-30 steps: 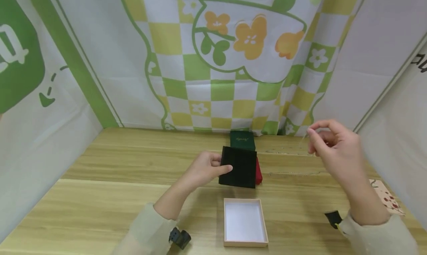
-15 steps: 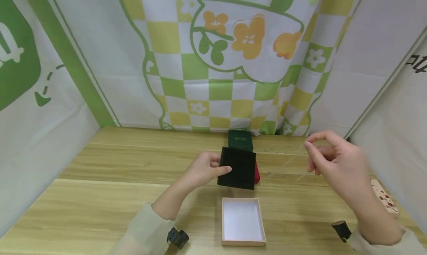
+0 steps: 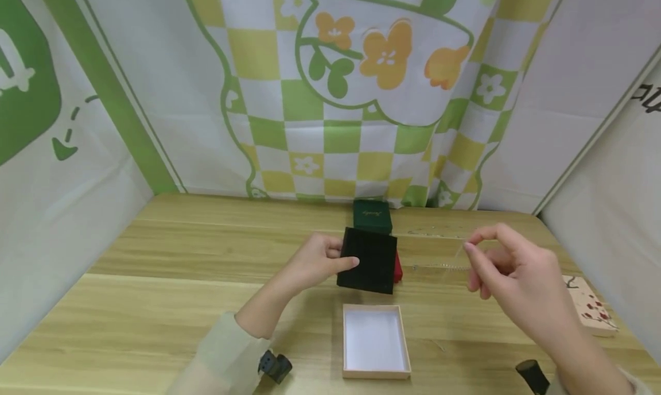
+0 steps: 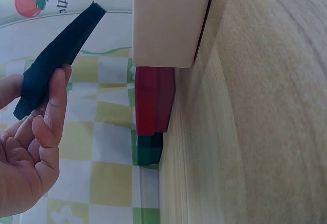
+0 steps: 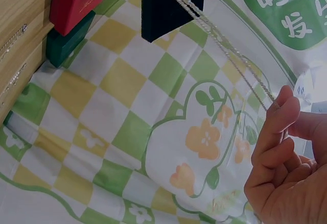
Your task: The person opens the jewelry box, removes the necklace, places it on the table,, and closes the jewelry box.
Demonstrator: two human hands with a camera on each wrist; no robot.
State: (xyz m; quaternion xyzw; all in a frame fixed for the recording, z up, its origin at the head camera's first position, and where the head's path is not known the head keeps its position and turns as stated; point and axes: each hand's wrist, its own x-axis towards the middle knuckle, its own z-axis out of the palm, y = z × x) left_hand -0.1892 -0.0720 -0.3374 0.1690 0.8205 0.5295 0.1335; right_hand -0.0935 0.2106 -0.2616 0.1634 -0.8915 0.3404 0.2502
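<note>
My left hand (image 3: 312,264) holds a thin black square pad (image 3: 368,260) by its left edge, thumb on the front face. The left wrist view shows this pad (image 4: 59,58) edge-on, tilted between thumb and fingers. Up in the air on the right, my right hand (image 3: 518,274) pinches a fine silver chain between thumb and index finger. Two strands of the chain (image 5: 190,10) run from the fingertips across the right wrist view. Below the pad an open shallow box (image 3: 376,374) with a white inside stands on the table, apart from both hands.
Behind the pad are a red box (image 3: 398,268), partly hidden, and a dark green box (image 3: 373,216). Other silver chains (image 3: 436,266) lie on the table right of them. A pale lid with red flowers (image 3: 591,306) rests at the right. A patterned curtain (image 3: 341,139) hangs behind.
My right hand has come down and slightly toward the left with the chain, whose lower end now hangs near the open box. The left hand and the pad have stayed nearly still.
</note>
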